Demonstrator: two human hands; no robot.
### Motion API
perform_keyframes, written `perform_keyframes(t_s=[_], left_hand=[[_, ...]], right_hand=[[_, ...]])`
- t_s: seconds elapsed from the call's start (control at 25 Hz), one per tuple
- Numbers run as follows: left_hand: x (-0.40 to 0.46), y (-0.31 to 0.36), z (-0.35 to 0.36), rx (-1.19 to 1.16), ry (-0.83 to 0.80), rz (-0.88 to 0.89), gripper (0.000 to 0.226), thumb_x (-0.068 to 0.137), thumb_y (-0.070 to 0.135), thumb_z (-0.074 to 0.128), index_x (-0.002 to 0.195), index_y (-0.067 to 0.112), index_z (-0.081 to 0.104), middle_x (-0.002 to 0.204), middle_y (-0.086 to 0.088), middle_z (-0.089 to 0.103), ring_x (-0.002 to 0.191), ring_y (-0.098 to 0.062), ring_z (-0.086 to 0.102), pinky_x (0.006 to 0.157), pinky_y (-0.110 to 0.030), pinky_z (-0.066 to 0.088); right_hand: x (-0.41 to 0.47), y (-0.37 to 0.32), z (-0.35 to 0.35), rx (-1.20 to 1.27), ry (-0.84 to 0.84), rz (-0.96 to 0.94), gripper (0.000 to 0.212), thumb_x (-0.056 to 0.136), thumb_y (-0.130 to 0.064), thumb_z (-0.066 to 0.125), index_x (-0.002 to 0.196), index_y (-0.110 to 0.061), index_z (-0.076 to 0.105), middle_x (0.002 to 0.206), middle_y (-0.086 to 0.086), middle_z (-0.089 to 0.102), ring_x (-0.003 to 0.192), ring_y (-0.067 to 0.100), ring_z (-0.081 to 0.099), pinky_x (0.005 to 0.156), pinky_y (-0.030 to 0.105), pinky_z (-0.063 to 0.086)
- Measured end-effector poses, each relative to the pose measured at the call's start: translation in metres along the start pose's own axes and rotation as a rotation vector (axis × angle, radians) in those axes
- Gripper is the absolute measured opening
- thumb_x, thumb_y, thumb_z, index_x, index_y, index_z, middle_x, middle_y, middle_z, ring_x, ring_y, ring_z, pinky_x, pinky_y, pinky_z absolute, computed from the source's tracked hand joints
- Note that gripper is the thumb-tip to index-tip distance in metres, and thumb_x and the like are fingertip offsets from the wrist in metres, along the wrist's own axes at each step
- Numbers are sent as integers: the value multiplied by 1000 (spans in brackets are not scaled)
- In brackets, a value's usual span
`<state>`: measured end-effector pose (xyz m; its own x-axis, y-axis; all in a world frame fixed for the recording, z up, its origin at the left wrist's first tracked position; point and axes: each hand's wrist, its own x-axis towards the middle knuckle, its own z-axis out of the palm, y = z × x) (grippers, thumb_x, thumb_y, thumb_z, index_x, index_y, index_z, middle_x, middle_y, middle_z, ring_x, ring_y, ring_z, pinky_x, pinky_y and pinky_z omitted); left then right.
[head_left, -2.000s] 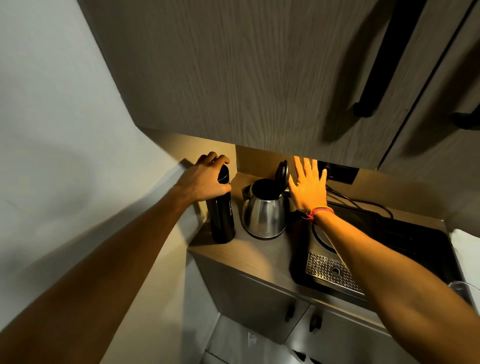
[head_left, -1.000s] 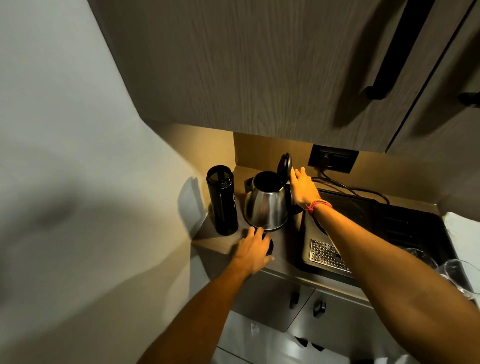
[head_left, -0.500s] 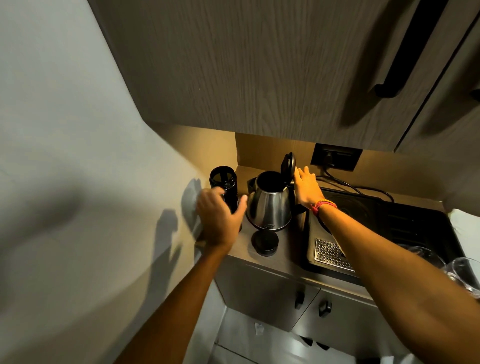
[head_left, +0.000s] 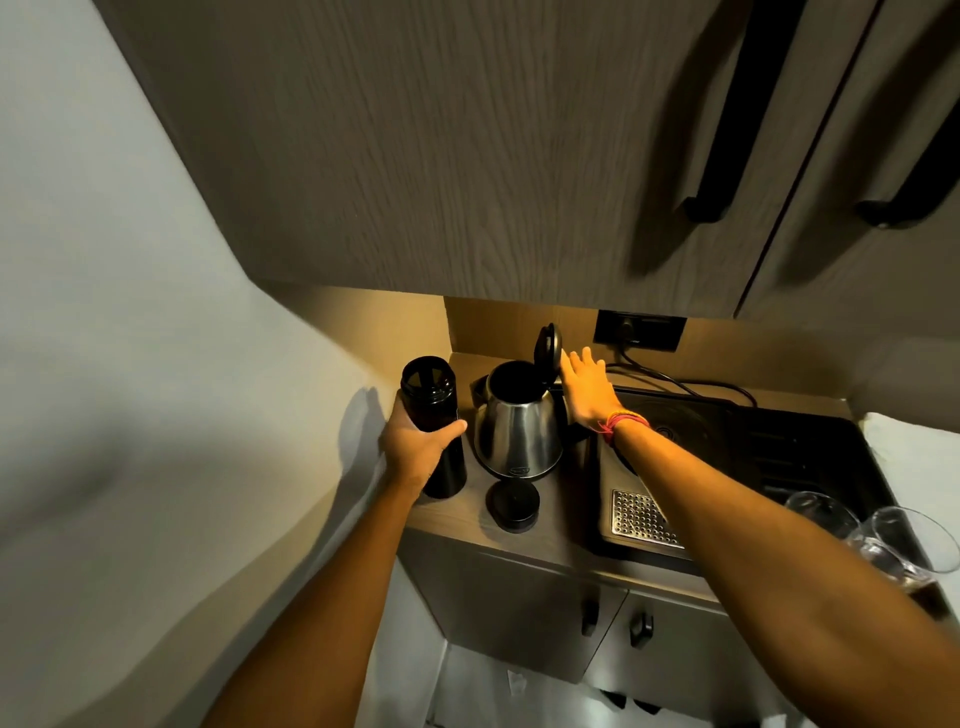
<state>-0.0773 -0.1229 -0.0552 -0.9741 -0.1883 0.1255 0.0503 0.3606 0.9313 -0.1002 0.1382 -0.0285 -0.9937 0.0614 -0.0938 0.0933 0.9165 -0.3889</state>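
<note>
The wall (head_left: 208, 364) bounds the counter (head_left: 566, 525) on the left. Left hand (head_left: 415, 441): fingers and thumb wrapped round the black bottle (head_left: 431, 402), which stands upright and uncapped at the counter's left edge, just beside the wall. A narrow gap separates the bottle from the kettle (head_left: 519, 431). The cap (head_left: 513, 505) lies flat near the front edge, before the kettle. The kettle lid (head_left: 548, 349) stands raised, below the upper cabinet (head_left: 467, 156). Right hand (head_left: 584, 387): fingers straight, against the lid's back, gripping nothing. The hob (head_left: 753, 441) lies further right.
</note>
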Motion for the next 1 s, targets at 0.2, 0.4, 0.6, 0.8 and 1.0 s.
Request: perform_keyframes(t_s=[0.2,0.4,0.6,0.8,1.0], left_hand=[[-5,17,13,283,-71,160,67,63,29,89,119,16,55,113,-6,67,103,-27,65,83,-37,55],[5,35,12,624,-148,211,69,62,48,80,115,18,50,110,-5,63,97,-29,65,72,-38,52],[18,51,12,834,-235,213,79,58,56,78,119,16,49,112,-9,64,97,-30,65,68,-33,45],[23,61,12,994,-282,225,84,55,58,77,122,17,49,113,-10,65,97,-32,66,76,-39,52],[23,66,13,1107,-304,235,81,57,58,77,121,17,50,113,-8,65,97,-30,66,76,-38,51]], right_hand=[[-7,-4,-2,199,43,102,67,100,-14,35,158,-11,1,149,31,34,148,54,6,120,63,15],[-11,-11,-5,225,41,267,64,102,-45,28,149,-3,34,160,27,18,150,43,15,120,51,20],[-19,-11,3,214,66,221,65,100,-53,18,149,-16,41,163,27,7,153,41,1,121,59,18],[-23,-13,0,305,104,270,81,96,-65,19,153,-8,29,166,19,6,154,35,2,123,57,15],[-27,-16,-4,373,120,306,89,94,-68,17,151,-1,29,167,16,7,155,33,3,124,56,12]])
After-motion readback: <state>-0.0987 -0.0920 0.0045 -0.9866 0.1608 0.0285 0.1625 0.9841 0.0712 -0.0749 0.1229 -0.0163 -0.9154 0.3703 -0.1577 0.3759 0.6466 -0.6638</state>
